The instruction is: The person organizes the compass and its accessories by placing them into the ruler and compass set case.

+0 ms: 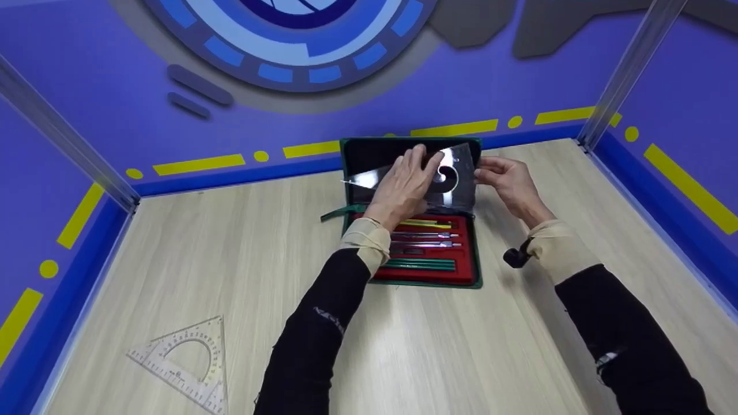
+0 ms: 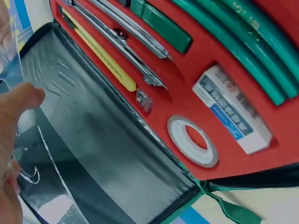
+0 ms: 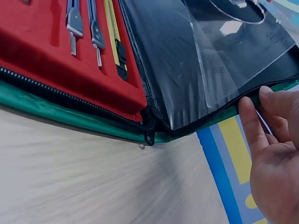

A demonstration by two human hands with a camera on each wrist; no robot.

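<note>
- Clear plastic forms the template sheet, which lies against the black inner lid of the open green zip case; the sheet is tilted, one pointed corner jutting out past the lid's left edge.
- Left hand: fingers lie spread and fairly straight across the left part of the sheet, pressing it toward the lid. The left wrist view shows the thumb laid on the transparent edge of the sheet.
- Right hand: fingers curl at the right edge of the lid, beside the sheet's right side. In the right wrist view the fingertips rest on the zip edge of the case, touching the sheet's corner; whether they pinch the sheet itself cannot be told.
- Case position: it lies on the wooden desk, near the far edge, with the lid propped toward the blue wall.
- Case contents: the red tray holds green pencils, metal compass instruments and a yellow tool. The left wrist view adds a white eraser and a white tape ring in their own recesses.
- A transparent set square with built-in protractor lies flat on the desk at the near left, well apart from the case.
</note>
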